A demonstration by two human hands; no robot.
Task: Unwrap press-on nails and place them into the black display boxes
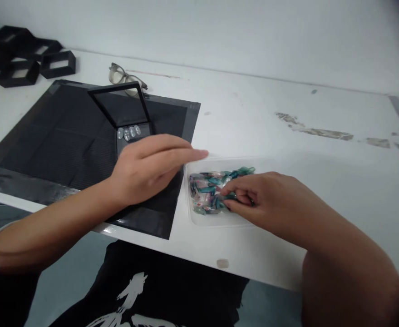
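Note:
A clear plastic container (199,220) on the white table holds many glossy press-on nails (206,190) in teal, pink and clear tones. My right hand (267,200) reaches into it from the right, thumb and index finger close together in a pinch among the nails; whatever lies between the fingertips is too small to make out. To the left, my left hand (151,170) hovers with its fingers stretched out toward the container, holding nothing. Partly behind it, a black display box (119,106) stands with its see-through lid raised. Several pale, patterned nails (127,132) lie in a row inside.
Under the box spreads a black mat (66,131) with taped edges. Eyeglasses (117,75) rest behind the raised lid. Several black square frames (58,64) crowd the back left. Worn patches (325,133) mark the tabletop at right, with a wall behind.

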